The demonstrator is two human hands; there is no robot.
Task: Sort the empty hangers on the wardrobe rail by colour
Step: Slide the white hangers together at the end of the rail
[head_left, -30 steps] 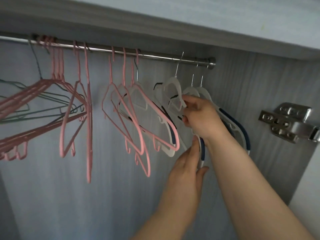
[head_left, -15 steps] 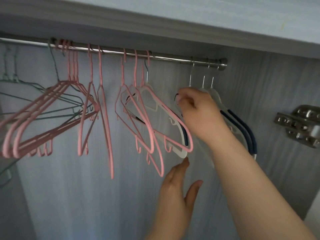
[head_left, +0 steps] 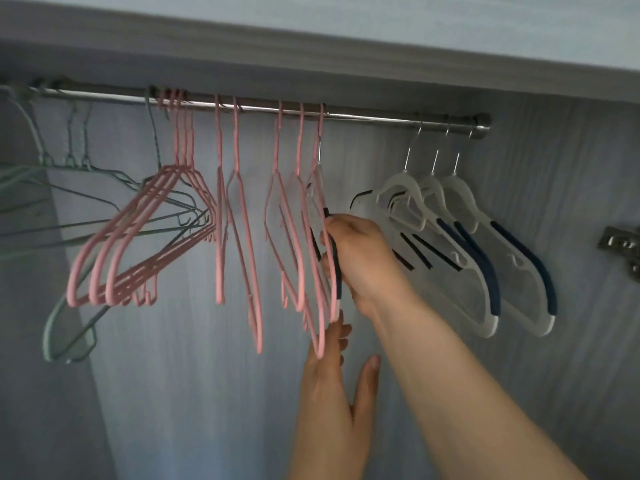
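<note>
A white hanger with dark blue grips [head_left: 331,251] is hung by its metal hook from the rail [head_left: 363,116], mixed in among the rightmost pink hangers [head_left: 298,237], and its blue-padded arm is gripped by the right hand [head_left: 360,258], whose fingers are closed around it. The left hand [head_left: 332,382] is held just below, fingers spread and grasping nothing, with its fingertips [head_left: 341,332] near the lower ends of the pink hangers; whether they are touched cannot be told. Three more white hangers with blue grips [head_left: 485,258] are hung together at the right end of the rail, apart from the held one. Further pink hangers [head_left: 138,251] are bunched left of centre, and pale green wire hangers [head_left: 69,337] are seen at the far left. A metal hinge [head_left: 621,249] is fixed to the wardrobe side at the right edge.
</note>
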